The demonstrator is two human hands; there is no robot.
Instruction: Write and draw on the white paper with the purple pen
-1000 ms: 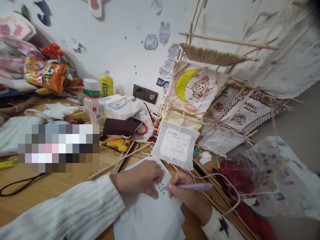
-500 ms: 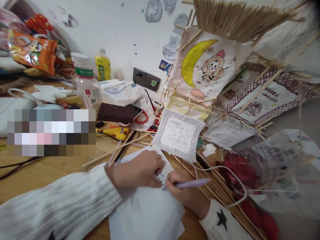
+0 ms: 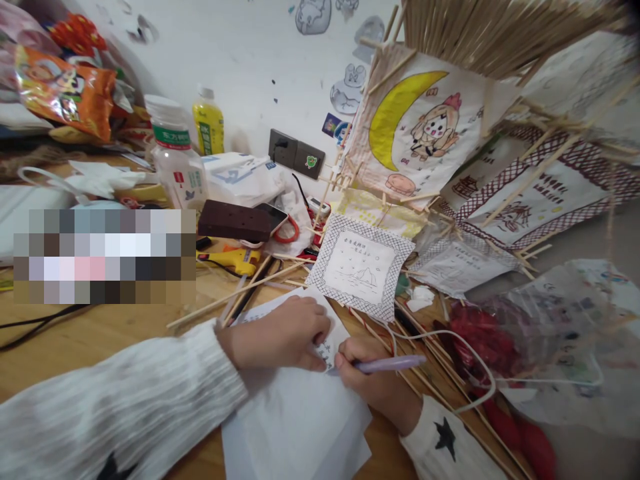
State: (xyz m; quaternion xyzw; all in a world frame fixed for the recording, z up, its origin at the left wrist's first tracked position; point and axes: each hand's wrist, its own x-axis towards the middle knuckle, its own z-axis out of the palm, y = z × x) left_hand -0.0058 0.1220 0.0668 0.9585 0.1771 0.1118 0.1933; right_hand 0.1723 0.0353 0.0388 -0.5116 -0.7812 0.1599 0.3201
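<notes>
Cluttered wooden desk against a white wall with animal stickers; loose bamboo sticks, a yellow glue gun, a clear bottle and a stick-framed paper structure with a moon drawing crowd the back. At the near edge lies a white paper sheet, partly under both hands. Left hand, white ribbed sleeve, rests palm down on the sheet's upper part, fingers curled loosely, gripping nothing, only pinning the paper. Right hand is closed in a writing grip around a lilac pen; the barrel points out to the right, and the tip, hidden behind the fingers, meets the paper just beside the left fingertips, where small dark writing shows. A white cable loops close by the right wrist. Judgement: the lettering looks small, so the work likely goes best with the left hand pressing flat near the pen tip to stop the sheet creeping, short strokes from the fingers, wrist planted, and the cable and nearby sticks kept off the paper's edge.
</notes>
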